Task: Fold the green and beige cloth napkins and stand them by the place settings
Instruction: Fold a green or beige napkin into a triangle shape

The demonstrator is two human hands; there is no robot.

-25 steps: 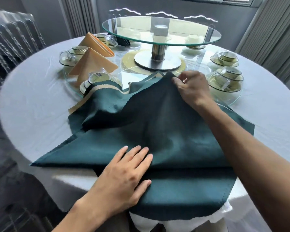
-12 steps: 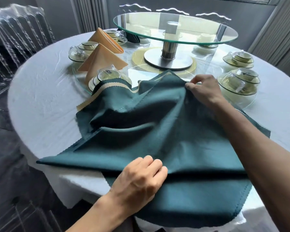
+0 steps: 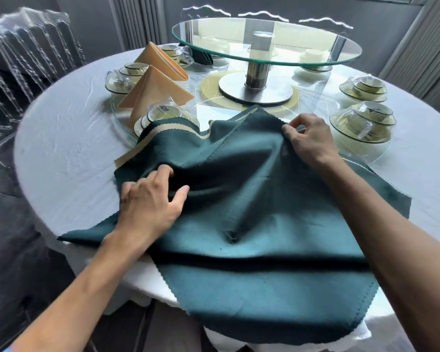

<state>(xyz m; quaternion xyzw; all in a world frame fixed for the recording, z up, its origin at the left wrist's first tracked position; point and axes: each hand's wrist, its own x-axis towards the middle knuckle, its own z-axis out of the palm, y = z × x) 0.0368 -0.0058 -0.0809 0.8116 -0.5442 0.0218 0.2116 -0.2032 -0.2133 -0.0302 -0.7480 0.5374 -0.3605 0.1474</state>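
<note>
A round table [image 3: 61, 153] in white cloth fills the view. The left hand [image 3: 150, 201] rests on the green napkin [image 3: 264, 224], fingers curled into a fold at its left side. The right hand [image 3: 310, 138] pinches its far edge. The napkin spreads over the near table rim. Beyond, two folded beige napkins [image 3: 153, 92] stand beside wrapped place settings [image 3: 361, 123], near a glass turntable [image 3: 264, 41].

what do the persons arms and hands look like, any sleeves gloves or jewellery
Both forearms are bare up to the frame's edge. The left hand and right hand wear no gloves, and no ring, watch or bracelet shows. A small patch of blue, perhaps a sleeve edge, sits at the lower left corner beside the left arm.
</note>
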